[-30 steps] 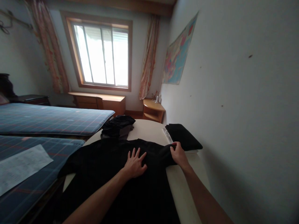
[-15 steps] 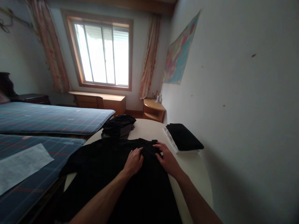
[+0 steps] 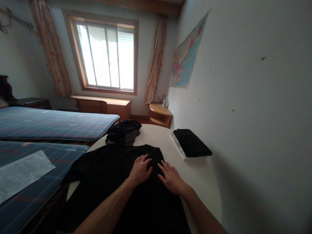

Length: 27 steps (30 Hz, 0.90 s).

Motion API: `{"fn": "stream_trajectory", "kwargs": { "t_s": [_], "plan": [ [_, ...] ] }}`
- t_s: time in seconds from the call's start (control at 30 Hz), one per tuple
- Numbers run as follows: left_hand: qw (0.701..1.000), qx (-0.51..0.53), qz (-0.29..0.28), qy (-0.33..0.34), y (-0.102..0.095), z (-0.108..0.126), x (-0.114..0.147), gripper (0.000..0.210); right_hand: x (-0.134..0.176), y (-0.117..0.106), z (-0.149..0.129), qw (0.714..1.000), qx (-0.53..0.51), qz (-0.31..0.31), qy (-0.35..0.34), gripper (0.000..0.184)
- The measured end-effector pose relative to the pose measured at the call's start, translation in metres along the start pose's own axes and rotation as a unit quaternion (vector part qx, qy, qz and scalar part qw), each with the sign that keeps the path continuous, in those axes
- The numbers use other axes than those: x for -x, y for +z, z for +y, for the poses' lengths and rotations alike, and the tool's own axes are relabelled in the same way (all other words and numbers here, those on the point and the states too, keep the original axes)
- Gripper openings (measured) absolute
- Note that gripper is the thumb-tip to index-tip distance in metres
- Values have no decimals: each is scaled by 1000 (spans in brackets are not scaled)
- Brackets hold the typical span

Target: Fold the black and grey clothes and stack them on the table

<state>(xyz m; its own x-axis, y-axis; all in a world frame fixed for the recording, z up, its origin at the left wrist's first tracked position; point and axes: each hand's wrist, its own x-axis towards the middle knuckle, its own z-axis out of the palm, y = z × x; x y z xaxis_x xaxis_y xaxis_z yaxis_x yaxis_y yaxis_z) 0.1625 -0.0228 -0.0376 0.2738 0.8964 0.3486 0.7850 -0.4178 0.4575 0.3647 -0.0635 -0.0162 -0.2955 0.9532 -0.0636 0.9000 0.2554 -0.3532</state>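
Note:
A black T-shirt (image 3: 104, 169) lies spread over the pale round table (image 3: 204, 185), one sleeve hanging out to the left. My left hand (image 3: 140, 169) rests on the shirt below its collar, fingers apart. To its right, my right hand (image 3: 172, 177) lies flat along the shirt's right edge, fingers spread. Both palms face down on the cloth. The right side of the shirt is folded inward, so no sleeve shows there. The near part of the shirt runs out of the picture between my forearms.
A crumpled heap of dark clothes (image 3: 123, 131) sits at the table's far left. At the right, a folded black garment (image 3: 192, 143) lies on white folded items. Beds with blue plaid mattresses (image 3: 56, 122) stand to the left, one bearing a paper sheet (image 3: 26, 174). The wall (image 3: 255, 136) is close on the right.
My right hand has let go of the shirt's upper right corner and come down toward me, flattening on the cloth. The corner now lies flatter. My left hand has barely moved.

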Motion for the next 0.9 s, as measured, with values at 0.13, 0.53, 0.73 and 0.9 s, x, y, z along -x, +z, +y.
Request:
{"fn": "stream_trajectory", "kwargs": {
  "t_s": [0.13,0.53,0.73,0.9],
  "plan": [
    [999,17,34,10,-2,3,-1,13,-2,-6,-2,998,31,44,-13,44],
    [995,24,60,-71,1,-5,-7,35,-74,11,-25,998,26,60,10,65],
    [997,25,12,-73,-4,-4,-14,35,-72,19,-11,996,50,68,14,68],
    [997,-5,-18,-76,-10,-10,-19,42,-73,6,18,996,64,62,24,66]
  ]
}}
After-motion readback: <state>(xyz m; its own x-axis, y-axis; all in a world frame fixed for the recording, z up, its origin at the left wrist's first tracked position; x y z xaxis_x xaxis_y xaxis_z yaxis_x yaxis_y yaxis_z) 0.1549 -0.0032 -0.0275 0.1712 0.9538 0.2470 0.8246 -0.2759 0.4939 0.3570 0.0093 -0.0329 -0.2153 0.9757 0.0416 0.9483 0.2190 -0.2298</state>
